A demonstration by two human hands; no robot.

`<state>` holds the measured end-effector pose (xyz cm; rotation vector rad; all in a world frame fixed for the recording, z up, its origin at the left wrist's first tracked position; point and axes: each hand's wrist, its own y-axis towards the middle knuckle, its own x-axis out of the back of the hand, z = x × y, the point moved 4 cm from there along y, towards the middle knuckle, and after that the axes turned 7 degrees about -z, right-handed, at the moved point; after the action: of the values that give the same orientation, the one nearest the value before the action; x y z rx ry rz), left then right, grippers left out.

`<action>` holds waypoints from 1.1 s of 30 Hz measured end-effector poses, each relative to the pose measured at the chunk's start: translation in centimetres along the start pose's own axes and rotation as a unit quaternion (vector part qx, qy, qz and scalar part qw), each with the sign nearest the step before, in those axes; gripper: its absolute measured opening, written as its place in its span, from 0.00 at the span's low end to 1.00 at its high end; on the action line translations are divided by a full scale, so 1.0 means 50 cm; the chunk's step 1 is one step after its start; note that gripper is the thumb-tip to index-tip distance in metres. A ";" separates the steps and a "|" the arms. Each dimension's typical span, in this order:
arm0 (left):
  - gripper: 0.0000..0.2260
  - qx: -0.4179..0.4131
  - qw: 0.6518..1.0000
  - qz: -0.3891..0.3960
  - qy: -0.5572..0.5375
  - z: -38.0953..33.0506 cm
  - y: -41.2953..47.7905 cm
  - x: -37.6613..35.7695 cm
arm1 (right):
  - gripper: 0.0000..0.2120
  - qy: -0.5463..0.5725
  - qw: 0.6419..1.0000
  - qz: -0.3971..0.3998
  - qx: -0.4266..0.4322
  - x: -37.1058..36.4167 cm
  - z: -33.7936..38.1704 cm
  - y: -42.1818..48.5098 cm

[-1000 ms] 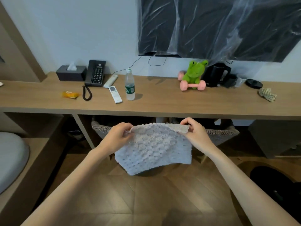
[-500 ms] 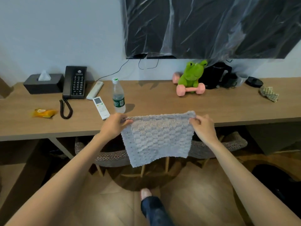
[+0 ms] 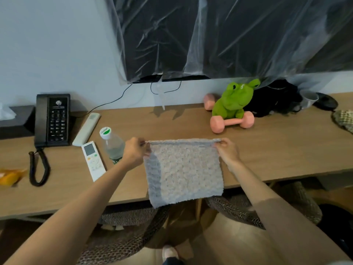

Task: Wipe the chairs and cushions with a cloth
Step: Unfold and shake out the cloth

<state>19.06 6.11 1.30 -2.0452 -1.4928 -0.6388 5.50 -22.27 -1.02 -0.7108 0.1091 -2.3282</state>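
Observation:
A pale grey knobbly cloth [image 3: 183,173] hangs flat in front of me above the desk's front edge. My left hand [image 3: 134,153] pinches its top left corner and my right hand [image 3: 227,150] pinches its top right corner, so the top hem is stretched straight. Below the desk a woven wicker chair [image 3: 235,209] is tucked in; its curved back rim shows on both sides of the cloth and lower left [image 3: 118,247]. The seat and any cushion are hidden by the desk and my arms.
The wooden desk [image 3: 277,150] carries a black phone [image 3: 52,119], two white remotes [image 3: 93,160], a water bottle [image 3: 112,144], a green frog toy [image 3: 233,100] on pink dumbbells, a black kettle [image 3: 275,100] and a tissue box [image 3: 15,119]. My shoe [image 3: 169,253] is on the wooden floor.
I have stepped closer to the desk, and the chair now lies right below me. Both hands lifted the cloth higher and pulled it out flat; it was bunched a second ago.

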 end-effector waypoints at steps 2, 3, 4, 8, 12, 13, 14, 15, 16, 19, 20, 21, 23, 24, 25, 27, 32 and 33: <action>0.14 0.070 0.995 -0.004 -0.075 0.016 0.041 -0.028 | 0.03 -0.001 1.000 0.008 -0.012 -0.024 -0.003 0.036; 0.15 0.094 0.990 -0.011 -0.101 0.020 0.058 -0.039 | 0.02 -0.001 1.000 0.011 -0.016 -0.034 -0.005 0.051; 0.16 0.106 0.987 -0.015 -0.116 0.024 0.073 -0.050 | 0.02 -0.004 1.000 0.013 -0.019 -0.042 -0.007 0.065; 0.08 0.086 0.993 -0.038 -0.074 0.037 0.109 -0.074 | 0.05 -0.021 0.999 0.005 -0.043 -0.061 -0.020 0.109; 0.07 0.022 0.999 -0.033 -0.012 0.038 0.083 -0.075 | 0.12 0.099 0.985 0.014 -0.143 -0.061 -0.048 0.118; 0.06 0.003 1.000 -0.030 -0.002 0.041 0.067 -0.073 | 0.14 0.140 0.976 0.026 -0.166 -0.057 -0.055 0.110; 0.07 -0.013 1.000 -0.028 -0.003 0.044 0.049 -0.072 | 0.16 0.171 0.968 0.038 -0.181 -0.051 -0.062 0.100; 0.07 -0.027 0.999 -0.023 -0.011 0.050 0.028 -0.072 | 0.16 0.188 0.963 0.048 -0.189 -0.044 -0.070 0.088; 0.08 -0.039 0.999 -0.017 -0.023 0.057 0.007 -0.072 | 0.16 0.192 0.960 0.056 -0.193 -0.039 -0.084 0.078; 0.10 -0.053 0.998 0.008 -0.037 0.080 -0.051 -0.078 | 0.14 0.136 0.972 0.065 -0.180 -0.022 -0.123 0.045; 0.10 -0.053 0.998 0.014 -0.038 0.087 -0.066 -0.083 | 0.10 0.115 0.978 0.058 -0.166 -0.018 -0.137 0.039; 0.10 -0.053 0.998 0.018 -0.038 0.093 -0.079 -0.089 | 0.06 0.099 0.982 0.051 -0.149 -0.014 -0.147 0.031; 0.11 -0.049 0.998 0.023 -0.043 0.103 -0.098 -0.102 | 0.08 0.061 0.990 0.050 -0.117 -0.012 -0.166 0.019; 0.10 -0.041 0.998 0.027 -0.048 0.108 -0.105 -0.109 | 0.09 0.030 0.994 0.046 -0.100 -0.012 -0.174 0.017; 0.10 -0.032 0.998 0.028 -0.048 0.114 -0.109 -0.115 | 0.09 -0.009 0.996 0.040 -0.081 -0.011 -0.178 0.013; 0.09 -0.029 0.999 0.024 -0.036 0.124 -0.116 -0.123 | 0.09 -0.076 0.996 0.031 -0.040 -0.009 -0.180 0.008; 0.08 -0.052 0.995 0.083 0.035 0.151 -0.129 -0.141 | 0.10 -0.178 0.981 0.051 0.050 -0.012 -0.178 -0.007; 0.08 -0.050 0.993 0.100 0.048 0.154 -0.135 -0.144 | 0.11 -0.193 0.978 0.053 0.061 -0.012 -0.177 -0.012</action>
<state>11.12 7.75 -8.21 -2.1723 -1.2037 -0.7321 0.92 -22.45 -8.62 -1.0504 -0.1643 -2.0353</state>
